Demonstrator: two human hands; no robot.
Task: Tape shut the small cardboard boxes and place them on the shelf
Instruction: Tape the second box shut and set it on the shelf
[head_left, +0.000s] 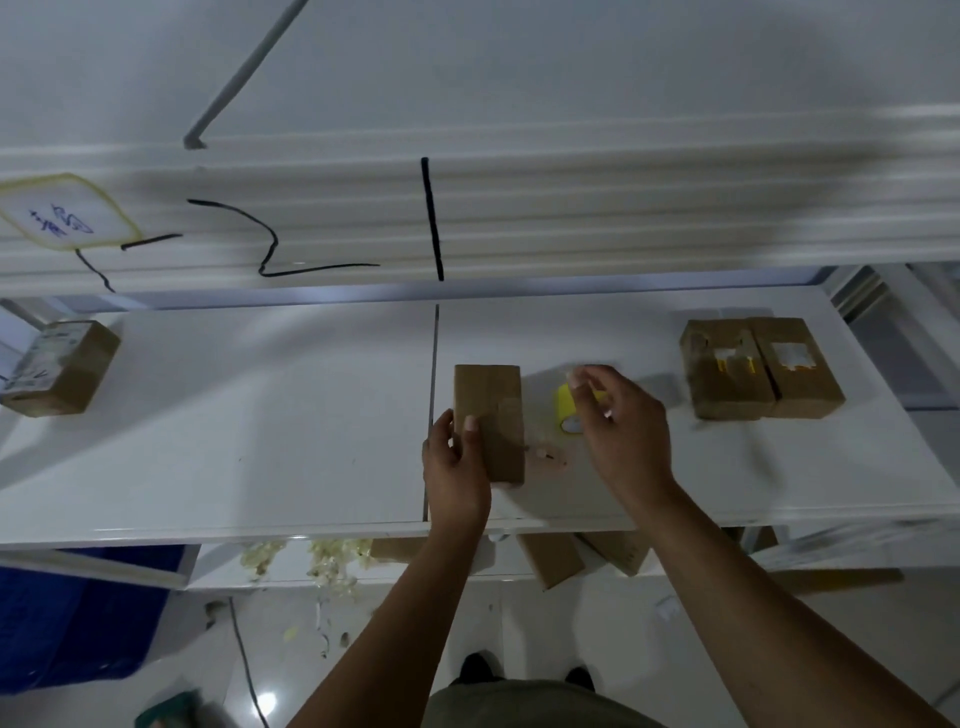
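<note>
A small brown cardboard box (491, 410) lies on the white shelf board (260, 415), near its middle. My left hand (456, 470) grips the box's near left corner, thumb on top. Just right of the box sits a yellow tape roll (566, 408), partly hidden by my right hand (621, 423). That hand hovers over the roll with its fingers curled, and thumb and forefinger pinch what looks like a clear end of tape. A crumpled bit of clear tape (545, 454) lies by the box's near right edge.
Two taped boxes (727, 371) (797, 366) stand side by side at the board's right end, and another box (60, 369) at the left end. An upper shelf (571, 223) overhangs the back. Below are more boxes (553, 564), tape scraps (332, 564) and a blue crate (78, 618).
</note>
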